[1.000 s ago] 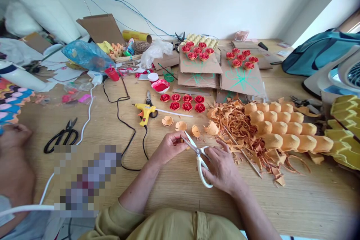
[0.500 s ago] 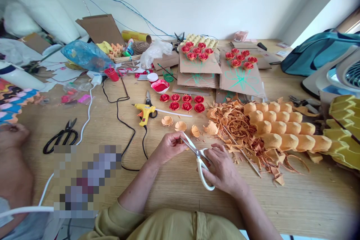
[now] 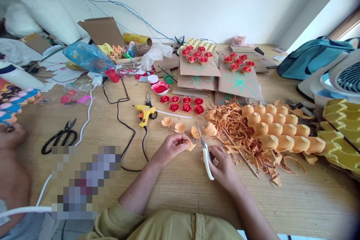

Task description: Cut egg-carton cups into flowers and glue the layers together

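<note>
While my left hand (image 3: 170, 149) pinches one orange paper cup (image 3: 190, 146) low over the table (image 3: 182, 191), my right hand (image 3: 225, 167) grips one pair of white-handled scissors (image 3: 206, 156), blades shut, just beside it; beyond lie three loose cups (image 3: 180, 127) and seven red roses (image 3: 186, 100).

Seven loose red roses (image 3: 186, 100), three orange cups (image 3: 180, 127), one glue gun (image 3: 145, 111), perhaps four scissors (image 3: 206, 159)

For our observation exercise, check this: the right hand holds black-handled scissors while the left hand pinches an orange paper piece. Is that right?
Not quite. The head view shows the scissors in the right hand have white handles; a black-handled pair lies apart, further left. The left hand does pinch an orange paper piece.
</note>
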Tool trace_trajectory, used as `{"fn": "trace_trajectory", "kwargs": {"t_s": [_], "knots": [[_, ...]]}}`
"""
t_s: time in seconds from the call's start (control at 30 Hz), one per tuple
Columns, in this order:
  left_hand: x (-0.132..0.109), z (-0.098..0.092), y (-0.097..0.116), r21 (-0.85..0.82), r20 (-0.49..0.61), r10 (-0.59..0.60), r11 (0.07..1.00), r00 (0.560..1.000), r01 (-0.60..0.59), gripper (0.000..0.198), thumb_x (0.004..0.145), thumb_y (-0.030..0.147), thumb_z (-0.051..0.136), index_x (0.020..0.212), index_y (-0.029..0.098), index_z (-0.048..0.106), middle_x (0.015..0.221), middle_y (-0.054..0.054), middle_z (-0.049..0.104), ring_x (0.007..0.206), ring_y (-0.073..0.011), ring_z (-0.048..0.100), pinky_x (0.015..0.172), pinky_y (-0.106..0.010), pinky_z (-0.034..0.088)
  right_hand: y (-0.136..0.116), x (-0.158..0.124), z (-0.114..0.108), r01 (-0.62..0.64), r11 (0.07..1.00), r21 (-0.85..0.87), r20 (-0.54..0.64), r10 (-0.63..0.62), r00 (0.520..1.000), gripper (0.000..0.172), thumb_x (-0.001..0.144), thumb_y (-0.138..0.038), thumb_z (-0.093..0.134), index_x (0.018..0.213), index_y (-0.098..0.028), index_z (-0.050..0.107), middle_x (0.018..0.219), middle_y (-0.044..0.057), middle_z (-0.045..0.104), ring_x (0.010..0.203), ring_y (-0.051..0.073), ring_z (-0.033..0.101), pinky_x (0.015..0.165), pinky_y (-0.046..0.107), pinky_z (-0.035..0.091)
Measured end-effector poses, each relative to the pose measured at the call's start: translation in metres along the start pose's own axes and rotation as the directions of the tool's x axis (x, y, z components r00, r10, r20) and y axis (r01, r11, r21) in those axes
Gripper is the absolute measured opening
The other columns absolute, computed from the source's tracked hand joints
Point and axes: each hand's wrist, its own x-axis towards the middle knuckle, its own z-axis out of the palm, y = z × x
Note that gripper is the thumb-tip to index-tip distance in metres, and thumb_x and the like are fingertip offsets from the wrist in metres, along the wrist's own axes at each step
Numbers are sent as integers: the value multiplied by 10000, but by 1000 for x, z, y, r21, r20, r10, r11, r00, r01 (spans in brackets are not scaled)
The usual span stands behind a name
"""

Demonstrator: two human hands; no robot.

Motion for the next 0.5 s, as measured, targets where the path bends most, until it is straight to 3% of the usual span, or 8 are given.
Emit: {"fn": "trace_trajectory", "kwargs": {"t_s": [0.1, 0.23, 0.4, 0.5], "knots": [[0, 1, 0, -7, 12, -28, 1000, 1000, 28, 233, 796, 373, 680, 804, 151, 607, 730, 10, 529, 693, -122, 456, 664, -249, 367, 1, -1, -2, -82, 994, 70, 0, 82, 997, 202, 947, -384, 504, 852, -214, 558, 742, 8, 587, 692, 170, 491, 662, 309, 429], [0, 2, -1, 39, 43, -19, 999, 999, 17, 263, 819, 397, 655, 768, 155, 567, 710, 14, 487, 681, -122, 427, 649, -246, 354, -2, 0, -5, -107, 969, 221, 30, 103, 994, 250, 939, -416, 517, 1058, -208, 591, 883, 26, 635, 768, 179, 552, 707, 307, 463], [0, 4, -4, 89, 109, 52, 994, 993, -62, 210, 840, 333, 622, 749, 155, 560, 816, -25, 562, 770, -145, 495, 716, -262, 398, -8, 0, -5, -153, 949, 274, -14, 163, 986, 225, 895, -354, 619, 1076, -227, 581, 969, 33, 658, 870, 203, 602, 834, 355, 474], [-1, 8, -5, 170, 147, 31, 984, 989, -56, 167, 834, 301, 615, 755, 158, 586, 805, -34, 603, 775, -157, 534, 727, -269, 421, -10, -1, -3, -146, 928, 343, -27, 165, 986, 307, 881, -335, 646, 1158, -244, 547, 979, 33, 670, 898, 212, 616, 865, 374, 477]]}}
